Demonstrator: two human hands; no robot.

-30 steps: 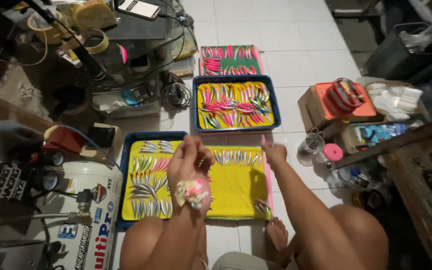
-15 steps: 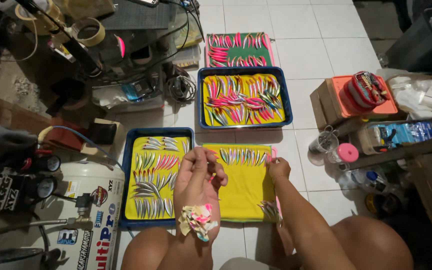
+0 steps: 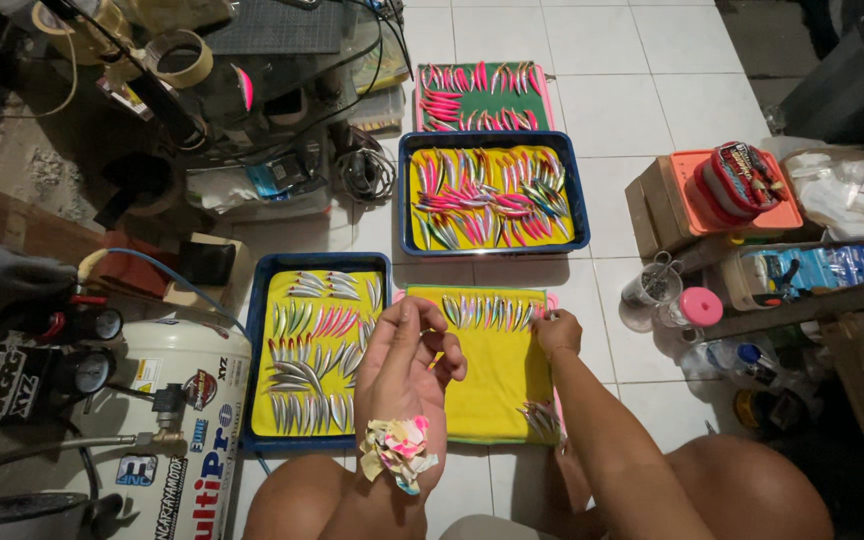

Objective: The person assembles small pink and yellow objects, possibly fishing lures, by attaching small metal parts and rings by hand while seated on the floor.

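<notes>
Tiled floor w/ slim silver-pink lures (image 3: 487, 312)

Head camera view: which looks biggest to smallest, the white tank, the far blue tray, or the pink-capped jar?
1. White tank, though nearness to the camera inflates it.
2. Far blue tray.
3. Pink-capped jar, clearly smallest.

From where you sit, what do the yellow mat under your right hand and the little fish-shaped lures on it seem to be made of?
The yellow mat looks like soft cloth or thin foam: matte, with no glare. The lures in the row by the right hand look like hard plastic or painted wood with a silvery, glossy coat; they are too small to tell which. The left hand hovers above the mat.
</notes>
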